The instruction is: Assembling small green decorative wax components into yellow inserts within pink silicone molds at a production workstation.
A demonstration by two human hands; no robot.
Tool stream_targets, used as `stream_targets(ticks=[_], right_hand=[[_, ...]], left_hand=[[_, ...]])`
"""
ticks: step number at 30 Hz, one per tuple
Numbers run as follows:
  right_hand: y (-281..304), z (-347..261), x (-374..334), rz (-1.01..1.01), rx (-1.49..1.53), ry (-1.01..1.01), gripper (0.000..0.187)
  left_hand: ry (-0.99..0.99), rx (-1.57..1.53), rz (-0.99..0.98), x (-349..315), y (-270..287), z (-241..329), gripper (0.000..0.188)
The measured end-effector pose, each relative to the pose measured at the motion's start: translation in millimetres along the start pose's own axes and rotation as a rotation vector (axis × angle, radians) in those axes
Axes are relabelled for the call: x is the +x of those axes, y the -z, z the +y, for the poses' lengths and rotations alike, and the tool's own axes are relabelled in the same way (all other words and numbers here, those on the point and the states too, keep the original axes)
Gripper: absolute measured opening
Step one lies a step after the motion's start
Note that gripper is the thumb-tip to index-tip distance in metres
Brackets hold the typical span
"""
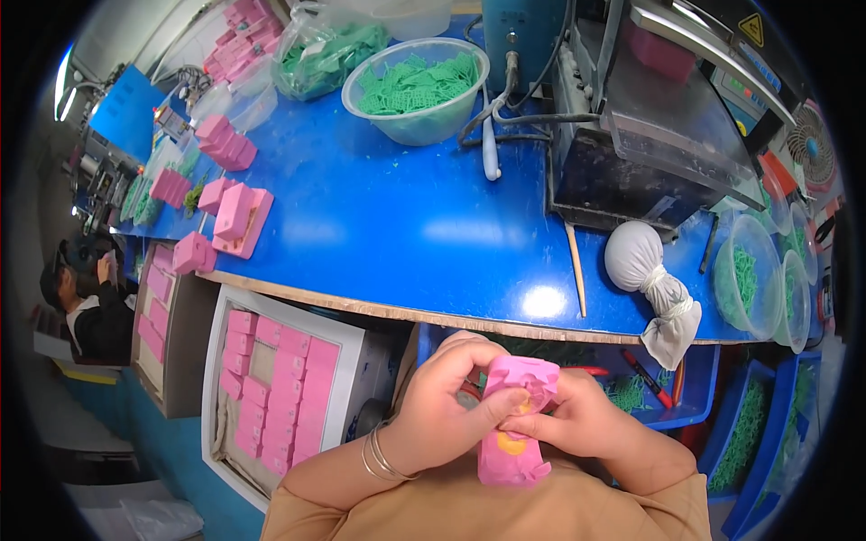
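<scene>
Close in front of my body I hold a pink rubber mould [507, 467], bent partly open, with yellow patches on its inner faces. My left hand [458, 389] grips it from the left, thumb across its middle, and a bangle circles that wrist. From the other side my right hand [577, 417] closes on the same mould, its thumb near the left thumb. The fingers behind the mould are hidden. Below the hands and the bench edge, a blue drawer [695, 401] holds green mesh-like pieces and a red-and-black marker [648, 379].
On the blue bench [379, 216] stand a bowl of green pieces [417, 86], a tied white cloth bag [634, 257], a wooden stick [575, 270] and a dark machine [622, 171]. Pink moulds [242, 221] sit left; a white box [338, 325] holds several more. Another person [95, 302] sits far left.
</scene>
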State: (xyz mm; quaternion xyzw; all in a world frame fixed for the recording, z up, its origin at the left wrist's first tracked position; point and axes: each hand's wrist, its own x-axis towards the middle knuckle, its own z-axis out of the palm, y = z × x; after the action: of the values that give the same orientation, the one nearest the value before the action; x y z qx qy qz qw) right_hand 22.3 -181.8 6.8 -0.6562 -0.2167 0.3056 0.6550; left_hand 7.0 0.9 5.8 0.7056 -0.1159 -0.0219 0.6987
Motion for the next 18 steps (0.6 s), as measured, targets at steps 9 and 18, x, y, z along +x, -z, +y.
stream_targets(ticks=[9,18], right_hand=[[-5,13,-2,0.086,-0.242,0.126,0.033],[3,-2,3,0.313,-0.407,0.29,0.027]], left_hand=[[0.439,-0.575,-0.09,0,1,6,0.024],[0.159,-0.256,0.016,-4,-4,2,0.033]])
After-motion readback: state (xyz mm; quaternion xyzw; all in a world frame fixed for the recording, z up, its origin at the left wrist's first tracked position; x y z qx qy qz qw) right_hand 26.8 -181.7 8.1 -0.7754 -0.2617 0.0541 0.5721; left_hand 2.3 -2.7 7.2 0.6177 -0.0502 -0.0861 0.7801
